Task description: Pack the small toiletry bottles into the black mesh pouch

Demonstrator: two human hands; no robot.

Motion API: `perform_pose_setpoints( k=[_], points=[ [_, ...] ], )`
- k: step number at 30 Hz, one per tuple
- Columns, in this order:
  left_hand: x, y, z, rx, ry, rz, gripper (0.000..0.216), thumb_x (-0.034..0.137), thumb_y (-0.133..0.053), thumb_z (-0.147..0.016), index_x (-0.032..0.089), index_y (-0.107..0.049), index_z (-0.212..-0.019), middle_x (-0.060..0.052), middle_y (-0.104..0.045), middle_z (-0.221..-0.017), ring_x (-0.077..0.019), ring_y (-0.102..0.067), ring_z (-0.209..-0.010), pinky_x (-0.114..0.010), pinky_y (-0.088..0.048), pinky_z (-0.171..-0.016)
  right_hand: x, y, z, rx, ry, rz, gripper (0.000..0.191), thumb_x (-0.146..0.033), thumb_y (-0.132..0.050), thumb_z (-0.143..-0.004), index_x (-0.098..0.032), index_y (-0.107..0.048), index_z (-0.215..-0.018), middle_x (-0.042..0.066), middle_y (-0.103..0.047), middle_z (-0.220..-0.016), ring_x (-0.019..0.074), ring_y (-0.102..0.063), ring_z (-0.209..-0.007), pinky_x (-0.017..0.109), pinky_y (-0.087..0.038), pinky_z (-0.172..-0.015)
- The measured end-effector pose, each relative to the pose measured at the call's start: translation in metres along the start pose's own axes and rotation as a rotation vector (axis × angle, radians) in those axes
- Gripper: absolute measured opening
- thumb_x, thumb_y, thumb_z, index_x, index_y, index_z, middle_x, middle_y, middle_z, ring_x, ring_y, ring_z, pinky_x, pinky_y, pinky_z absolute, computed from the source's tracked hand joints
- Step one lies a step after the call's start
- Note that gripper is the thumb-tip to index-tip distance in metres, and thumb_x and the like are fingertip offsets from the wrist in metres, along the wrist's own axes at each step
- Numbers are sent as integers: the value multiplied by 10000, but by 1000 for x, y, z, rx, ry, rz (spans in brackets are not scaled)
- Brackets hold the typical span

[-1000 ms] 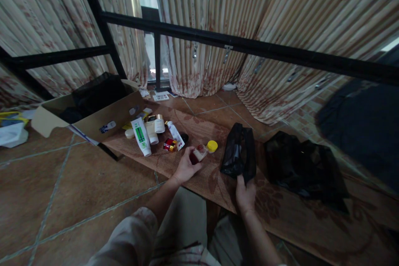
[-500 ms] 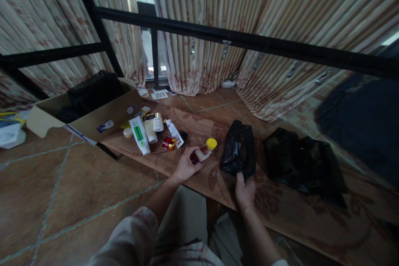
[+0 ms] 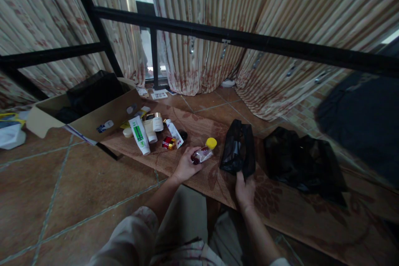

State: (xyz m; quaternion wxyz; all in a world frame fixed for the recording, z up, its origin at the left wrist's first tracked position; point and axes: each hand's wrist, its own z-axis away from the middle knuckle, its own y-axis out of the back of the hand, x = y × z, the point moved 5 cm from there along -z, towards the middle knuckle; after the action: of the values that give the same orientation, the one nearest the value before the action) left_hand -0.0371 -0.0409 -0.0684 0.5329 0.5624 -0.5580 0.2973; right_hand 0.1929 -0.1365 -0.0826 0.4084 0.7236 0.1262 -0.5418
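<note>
My left hand [image 3: 188, 163] is closed around a small clear bottle [image 3: 202, 155] with a yellow cap and dark red contents, held tilted over the cloth-covered bench [image 3: 215, 129]. To its right, my right hand [image 3: 245, 191] grips the near edge of a black mesh bag [image 3: 238, 149], which stands on the bench. Left of the bottle lie a red jar with a gold lid [image 3: 168, 143], a slim white tube [image 3: 175, 132], a larger white-and-green tube [image 3: 140, 136] and a white jar [image 3: 158, 122]. The thumb shows on the bag; the other right fingers are partly hidden.
An open cardboard box [image 3: 120, 113] with black bags inside sits at the bench's left end. Another black bag [image 3: 304, 162] lies to the right. A black metal rail [image 3: 199, 27] crosses in front of the curtains [image 3: 199, 66].
The bottle has turned slightly in my left hand, its dark contents shifting and more of its clear side showing. My right hand and the bag stay nearly where they were.
</note>
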Motion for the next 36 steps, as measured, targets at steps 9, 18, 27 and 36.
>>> perform_pose_setpoints(
  k=[9,18,27,36],
  points=[
    [-5,-1,0,-9,4,15,596,177,-711,-594,210,-519,-1157,-54,-534,-1057,-205,-542,-1011,-371,-417,-920,-1,0,0,-3,-6,-11,610,-546,-494,-757,-106,-578,-1172,177,-599,-1179,286,-508,-1150,383,-355,-959],
    [-4,-2,0,-14,49,72,569,194,-723,-587,207,-522,-1119,-52,-544,-1066,-197,-550,-1003,-365,-419,-921,-3,0,0,-5,5,-21,631,-551,-491,-758,-88,-571,-1178,186,-583,-1200,288,-488,-1176,385,-341,-979],
    [-6,-3,1,-11,57,109,573,187,-712,-589,203,-498,-1122,-50,-558,-1081,-190,-566,-990,-350,-436,-898,-3,1,1,0,-24,-18,655,-557,-505,-748,-102,-547,-1217,179,-577,-1214,293,-485,-1179,389,-335,-984],
    [-5,-5,1,-43,116,159,555,198,-704,-605,194,-462,-1105,-35,-575,-1022,-164,-575,-914,-316,-449,-827,-6,1,0,6,14,-34,649,-545,-488,-765,-123,-513,-1258,155,-554,-1253,272,-464,-1201,381,-314,-1003]
  ],
)
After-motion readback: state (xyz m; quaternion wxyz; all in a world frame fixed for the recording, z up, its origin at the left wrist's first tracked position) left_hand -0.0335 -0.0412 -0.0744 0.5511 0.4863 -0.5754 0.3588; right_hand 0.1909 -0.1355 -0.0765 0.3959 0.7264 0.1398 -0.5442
